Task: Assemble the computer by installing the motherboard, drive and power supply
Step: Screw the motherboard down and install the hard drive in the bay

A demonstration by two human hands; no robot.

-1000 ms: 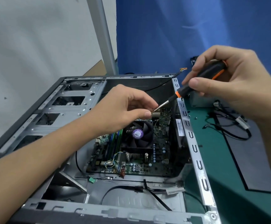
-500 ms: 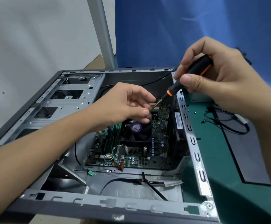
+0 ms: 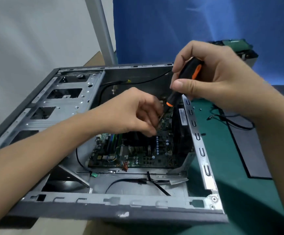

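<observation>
The screwdriver (image 3: pixel 187 73) has swung steeper into the case (image 3: pixel 121 200). The right hand (image 3: pixel 219 78) grips its handle and the left hand (image 3: pixel 131 112) pinches the shaft, likely steadying the tip over the motherboard (image 3: pixel 138 155) lying inside the case.

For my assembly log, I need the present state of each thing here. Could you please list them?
computer case: lying on its side, open on top.
motherboard: lying inside the computer case.
screwdriver: tilted, tip down at the motherboard.
right hand: grips the screwdriver's handle.
left hand: pinches the screwdriver's shaft near its tip.
screws: loose on the green mat.
</observation>
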